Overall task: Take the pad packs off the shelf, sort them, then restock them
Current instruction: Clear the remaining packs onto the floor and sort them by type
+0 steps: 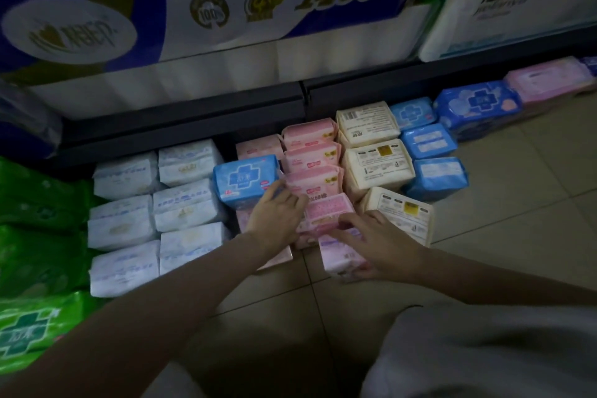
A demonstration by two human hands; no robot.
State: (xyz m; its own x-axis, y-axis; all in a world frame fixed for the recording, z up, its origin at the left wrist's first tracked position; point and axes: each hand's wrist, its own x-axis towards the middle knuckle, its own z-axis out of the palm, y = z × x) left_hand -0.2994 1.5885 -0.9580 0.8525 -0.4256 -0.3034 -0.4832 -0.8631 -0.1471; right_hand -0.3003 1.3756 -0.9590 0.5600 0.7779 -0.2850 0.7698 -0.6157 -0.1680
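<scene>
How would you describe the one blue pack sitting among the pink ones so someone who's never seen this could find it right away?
Start at the dark shelf edge and look down to the rows of packs on the tiled floor. Between the white packs and the column of pink packs, by the left hand, sits the blue pack. It alone there is blue, with a white cross.

Pad packs [376, 158] in rows on floor [517, 220] before shelf [181, 110].
</scene>
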